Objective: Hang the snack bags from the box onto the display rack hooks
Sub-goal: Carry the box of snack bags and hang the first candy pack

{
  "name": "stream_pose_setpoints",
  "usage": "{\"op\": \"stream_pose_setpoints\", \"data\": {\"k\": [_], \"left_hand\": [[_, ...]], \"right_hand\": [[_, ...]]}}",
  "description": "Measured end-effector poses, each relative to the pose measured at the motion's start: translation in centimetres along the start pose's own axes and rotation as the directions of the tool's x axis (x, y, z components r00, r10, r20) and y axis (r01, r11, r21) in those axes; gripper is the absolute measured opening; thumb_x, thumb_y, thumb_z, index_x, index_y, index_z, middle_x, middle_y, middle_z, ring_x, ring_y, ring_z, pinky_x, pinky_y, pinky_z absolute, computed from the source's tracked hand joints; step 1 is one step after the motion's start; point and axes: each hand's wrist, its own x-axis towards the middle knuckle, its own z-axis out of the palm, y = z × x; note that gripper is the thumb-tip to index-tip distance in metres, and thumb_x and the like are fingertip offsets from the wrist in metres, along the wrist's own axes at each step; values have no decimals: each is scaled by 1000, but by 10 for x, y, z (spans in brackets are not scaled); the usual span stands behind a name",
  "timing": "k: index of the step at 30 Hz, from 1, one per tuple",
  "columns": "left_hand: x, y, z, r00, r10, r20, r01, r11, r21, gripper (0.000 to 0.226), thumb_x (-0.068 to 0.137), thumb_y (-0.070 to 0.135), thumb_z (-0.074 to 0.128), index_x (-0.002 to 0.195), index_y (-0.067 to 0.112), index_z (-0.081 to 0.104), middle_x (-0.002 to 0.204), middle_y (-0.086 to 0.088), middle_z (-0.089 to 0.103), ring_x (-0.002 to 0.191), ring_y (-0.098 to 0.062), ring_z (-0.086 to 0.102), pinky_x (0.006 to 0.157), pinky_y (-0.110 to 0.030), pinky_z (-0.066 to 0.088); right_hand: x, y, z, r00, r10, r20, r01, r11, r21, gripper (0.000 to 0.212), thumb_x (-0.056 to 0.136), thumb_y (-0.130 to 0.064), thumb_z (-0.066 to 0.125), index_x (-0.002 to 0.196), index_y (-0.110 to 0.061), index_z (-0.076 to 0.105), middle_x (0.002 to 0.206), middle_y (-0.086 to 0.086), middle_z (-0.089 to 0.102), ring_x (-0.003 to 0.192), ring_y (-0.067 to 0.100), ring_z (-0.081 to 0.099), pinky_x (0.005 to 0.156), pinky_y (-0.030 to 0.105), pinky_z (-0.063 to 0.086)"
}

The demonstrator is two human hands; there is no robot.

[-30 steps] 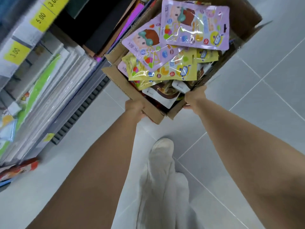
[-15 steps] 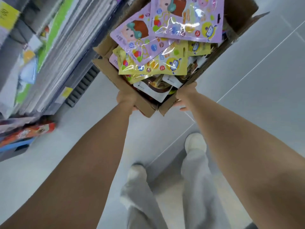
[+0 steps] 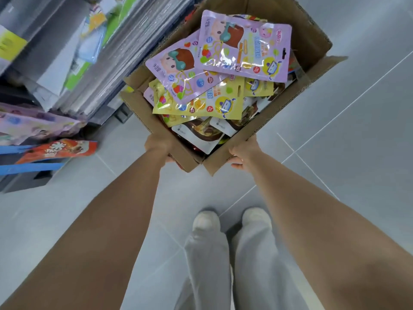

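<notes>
Bright, even light; glare on bags point(image 3: 243, 48), shelves point(image 3: 89, 52) blurred.

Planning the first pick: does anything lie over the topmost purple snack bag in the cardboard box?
Nothing covers the topmost purple snack bag; it lies exposed on the pile in the open brown cardboard box. But the left hand and right hand both grip the box's near edges, so neither is free.

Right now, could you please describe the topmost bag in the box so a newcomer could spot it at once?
Look in the open box carried above the floor. At the far end of its pile lies a purple bag. Unlike the other purple bag tucked partly under it and the yellow bag lower down, nothing covers it.
</notes>
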Motion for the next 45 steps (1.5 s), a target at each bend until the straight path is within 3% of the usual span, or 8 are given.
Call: {"op": "stream_pose_setpoints", "data": {"k": [7, 11, 17, 24, 31, 36, 41, 45], "left_hand": [[10, -32, -40, 997, -77, -2, 77, 997, -15, 17, 88, 0, 44, 99, 9, 52, 92, -11, 61, 69, -28, 63, 45, -34, 55], [5, -29, -42, 991, -130, -27, 128, 990, -52, 44, 86, 8, 53, 128, 7, 37, 122, -15, 55, 103, -35, 60, 72, -40, 56], [-15, 14, -50, 784, 582, -218, -480, 790, 382, 54, 90, 19, 55, 136, 3, 32, 140, -16, 34, 132, -32, 30, 109, -39, 31], [6, 74, -34, 957, 265, -116, -276, 957, -93, 64, 83, 33, 66, 130, 5, 32, 129, -14, 51, 117, -28, 53, 98, -41, 47], [24, 88, -22, 964, 201, -173, -231, 958, -170, 97, 71, 38, 79, 140, 9, 18, 138, -12, 43, 122, -26, 49, 97, -36, 46], [18, 80, -28, 939, 286, -189, -284, 958, 38, 122, 68, 29, 83, 149, 26, -8, 150, -18, 22, 133, -29, 39, 103, -37, 39], [2, 71, -41, 956, 294, -17, -210, 720, 662, 137, 59, 46, 85, 147, 31, -19, 154, -15, -22, 146, -34, -4, 117, -46, 11], [0, 72, -42, 910, 340, 237, -398, 558, 729, 139, 62, 29, 87, 145, 27, -24, 159, -10, 2, 147, -29, 2, 119, -47, 3]], "right_hand": [[-12, 17, 47, 998, 52, 35, -47, 991, -126, 55, 92, -3, 44, 136, -26, 20, 108, 7, 65, 72, 23, 67, 69, 40, 50], [-28, -3, 46, 990, 64, 122, -1, 889, -458, 27, 95, -21, 44, 119, -8, 44, 120, 12, 63, 89, 26, 67, 61, 33, 50], [-58, -63, 26, 990, 79, 121, 28, 717, -697, 36, 99, -32, 36, 120, -5, 48, 108, 14, 66, 79, 22, 66, 78, 36, 51], [-34, -102, 26, 975, -144, 171, 137, 989, 51, 25, 96, -21, 50, 110, -1, 54, 125, 23, 58, 101, 33, 63, 62, 32, 54], [17, -102, 40, 948, -64, 312, -160, 751, 641, 42, 91, -40, 57, 108, -3, 58, 111, 16, 66, 96, 27, 68, 69, 39, 59], [30, -104, 43, 987, -75, 144, -42, 738, 673, 25, 96, -30, 50, 86, -8, 58, 62, 6, 65, 46, 18, 58, 46, 24, 53], [22, -92, 22, 992, -118, -45, 125, 869, 480, 14, 90, -2, 43, 81, -7, 52, 76, 9, 59, 60, 17, 55, 61, 29, 57], [10, -89, 3, 981, -175, -81, 192, 939, 286, 14, 91, -3, 43, 97, -5, 55, 84, 11, 64, 69, 21, 64, 59, 32, 57]]}}
